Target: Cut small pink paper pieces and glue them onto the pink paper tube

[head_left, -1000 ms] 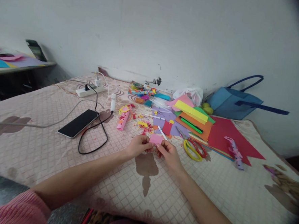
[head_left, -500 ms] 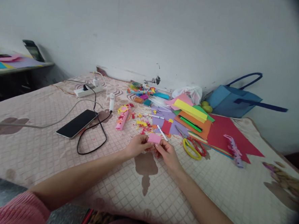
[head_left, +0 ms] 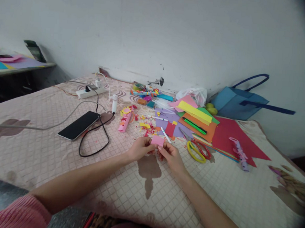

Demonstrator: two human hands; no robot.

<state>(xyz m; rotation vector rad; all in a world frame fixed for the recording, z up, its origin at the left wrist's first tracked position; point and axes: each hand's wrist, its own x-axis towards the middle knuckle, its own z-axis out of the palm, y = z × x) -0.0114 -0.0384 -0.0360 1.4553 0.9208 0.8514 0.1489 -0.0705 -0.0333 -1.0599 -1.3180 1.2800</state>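
Note:
A small pink piece of paper [head_left: 157,140] is held up between both hands, over the near middle of the cloth-covered surface. My left hand [head_left: 140,148] pinches its left edge between thumb and fingers. At the lower right edge, my right hand [head_left: 172,155] grips it the same way. Just beyond the hands lie a white marker [head_left: 166,135] and a heap of paper scraps [head_left: 148,130]. Scissors with yellow and red handles [head_left: 196,151] rest to the right of my right hand. The fingertips behind the paper are partly hidden.
Coloured paper sheets [head_left: 233,141] lie at the right, with a blue bag [head_left: 242,102] behind. At left are a black-screened phone [head_left: 79,125], a looped black cable [head_left: 107,138] and a power strip [head_left: 90,93]. A decorated pink paper roll [head_left: 125,121] lies nearer the middle.
The view has shifted very slightly. Both hands keep their hold on the pink paper, with no other visible change.

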